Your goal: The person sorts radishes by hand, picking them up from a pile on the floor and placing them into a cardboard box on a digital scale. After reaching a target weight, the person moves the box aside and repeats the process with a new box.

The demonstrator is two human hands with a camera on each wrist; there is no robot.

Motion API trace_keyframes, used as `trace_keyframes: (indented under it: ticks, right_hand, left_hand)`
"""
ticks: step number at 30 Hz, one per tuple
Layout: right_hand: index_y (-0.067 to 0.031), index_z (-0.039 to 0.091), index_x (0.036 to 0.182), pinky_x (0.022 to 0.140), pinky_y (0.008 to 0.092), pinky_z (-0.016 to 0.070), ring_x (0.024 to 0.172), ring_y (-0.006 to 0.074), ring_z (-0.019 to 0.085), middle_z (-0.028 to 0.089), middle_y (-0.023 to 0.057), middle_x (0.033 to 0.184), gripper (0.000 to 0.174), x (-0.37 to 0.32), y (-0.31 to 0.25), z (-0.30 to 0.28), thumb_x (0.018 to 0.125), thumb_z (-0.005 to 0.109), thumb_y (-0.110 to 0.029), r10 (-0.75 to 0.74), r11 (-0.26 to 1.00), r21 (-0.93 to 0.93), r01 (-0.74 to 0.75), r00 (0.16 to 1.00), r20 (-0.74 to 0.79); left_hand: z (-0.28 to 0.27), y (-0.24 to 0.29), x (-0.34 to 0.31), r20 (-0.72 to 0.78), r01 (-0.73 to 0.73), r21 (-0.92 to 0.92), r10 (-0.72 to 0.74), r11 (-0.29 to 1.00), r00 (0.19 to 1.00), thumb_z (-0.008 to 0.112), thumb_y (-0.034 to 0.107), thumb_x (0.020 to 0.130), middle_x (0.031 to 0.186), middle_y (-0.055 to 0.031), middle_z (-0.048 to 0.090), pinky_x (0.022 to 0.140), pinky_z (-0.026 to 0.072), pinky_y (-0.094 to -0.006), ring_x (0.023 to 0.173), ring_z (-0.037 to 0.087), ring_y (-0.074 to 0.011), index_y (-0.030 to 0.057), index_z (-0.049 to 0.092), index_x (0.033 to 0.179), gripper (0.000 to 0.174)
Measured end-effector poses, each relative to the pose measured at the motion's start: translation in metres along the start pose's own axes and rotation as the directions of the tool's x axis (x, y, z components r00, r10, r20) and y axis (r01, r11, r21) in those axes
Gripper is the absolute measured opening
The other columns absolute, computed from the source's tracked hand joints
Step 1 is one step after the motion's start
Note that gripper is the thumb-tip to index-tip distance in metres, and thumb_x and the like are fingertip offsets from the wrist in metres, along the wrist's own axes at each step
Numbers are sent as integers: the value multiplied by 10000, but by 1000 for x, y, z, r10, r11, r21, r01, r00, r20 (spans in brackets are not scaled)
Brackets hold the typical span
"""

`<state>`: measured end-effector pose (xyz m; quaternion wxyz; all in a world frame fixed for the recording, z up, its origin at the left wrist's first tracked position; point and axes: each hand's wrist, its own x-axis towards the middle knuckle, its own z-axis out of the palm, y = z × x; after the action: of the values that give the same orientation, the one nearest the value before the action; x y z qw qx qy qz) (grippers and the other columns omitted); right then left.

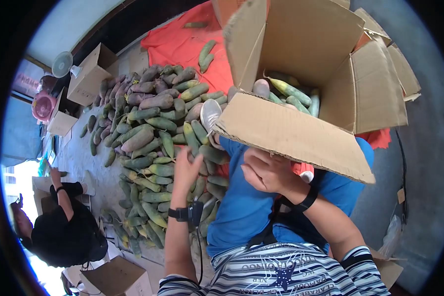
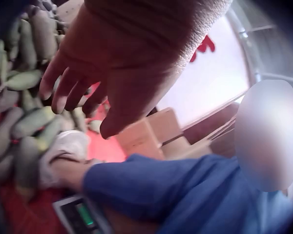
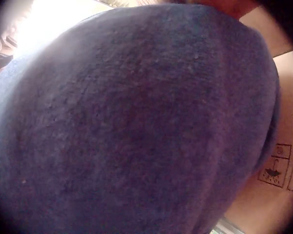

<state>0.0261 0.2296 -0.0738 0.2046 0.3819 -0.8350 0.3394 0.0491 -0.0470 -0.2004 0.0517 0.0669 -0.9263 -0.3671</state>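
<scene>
Left hand (image 1: 185, 172) was empty, loose-fingered, near radishes (image 1: 138, 139); right hand (image 1: 269, 171), couldn't tell its grip; hasty tugging might've toppled the pile.

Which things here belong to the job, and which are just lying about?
Likely in the job:
vegetable pile
open carton with vegetables inside
left hand, over the pile
right hand, by the carton

Seemingly just lying about:
white fan
clear plastic bag
background boxes

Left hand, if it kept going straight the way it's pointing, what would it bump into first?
Probably a radish in the pile, just ahead of the left hand. I can't tell exactly how high the hand is above it.
</scene>
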Motion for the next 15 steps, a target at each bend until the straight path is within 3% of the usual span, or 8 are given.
trace_keyframes:
  ticks: [2,5,9,11,13,15]
  right_hand:
    - [-70,596,767,732,334,440,752,225,579,571,48,818,77,-2,1,1,727,645,-115,10,1000,28,-10,1000,0]
    - [-67,598,769,750,336,440,761,224,581,582,49,828,71,-3,0,-1,723,639,-102,23,999,46,-23,1000,8]
    - [-58,599,763,775,328,447,756,224,587,599,49,838,63,-3,2,-1,710,629,-75,50,998,38,-52,997,52]
    - [-55,599,749,767,328,457,750,228,592,603,49,842,49,-2,1,-5,705,620,-62,39,999,10,-39,998,54]
    - [-52,599,735,759,329,467,743,231,597,607,50,846,36,-4,2,-5,701,610,-48,25,1000,-18,-24,998,61]
    - [-53,595,702,738,330,486,742,237,607,620,58,845,48,-8,3,-4,666,591,-21,101,993,52,-108,989,111]
  left_hand:
    - [2,-16,-39,216,211,62,-220,975,951,681,267,803,1055,-236,593,873,450,-401,989,566,-371,-42,555,1093,442]
    - [26,-56,-70,238,315,136,-340,939,910,695,283,784,1050,-228,598,873,451,-414,1001,563,-389,-41,567,1077,455]
    - [50,-81,-59,220,362,84,-372,928,902,694,288,779,1049,-242,586,896,439,-416,1029,545,-398,-35,559,1106,479]
    - [64,-92,-41,65,310,92,-316,946,946,684,271,783,1065,-254,569,915,428,-414,1060,525,-401,-31,539,1137,487]
    - [75,-100,-19,13,317,109,-320,942,947,682,267,783,1102,-259,552,921,425,-422,1073,514,-406,-25,524,1162,504]
    - [83,-106,4,-36,326,126,-324,937,945,680,263,783,1138,-263,535,927,422,-429,1086,504,-411,-19,508,1187,522]
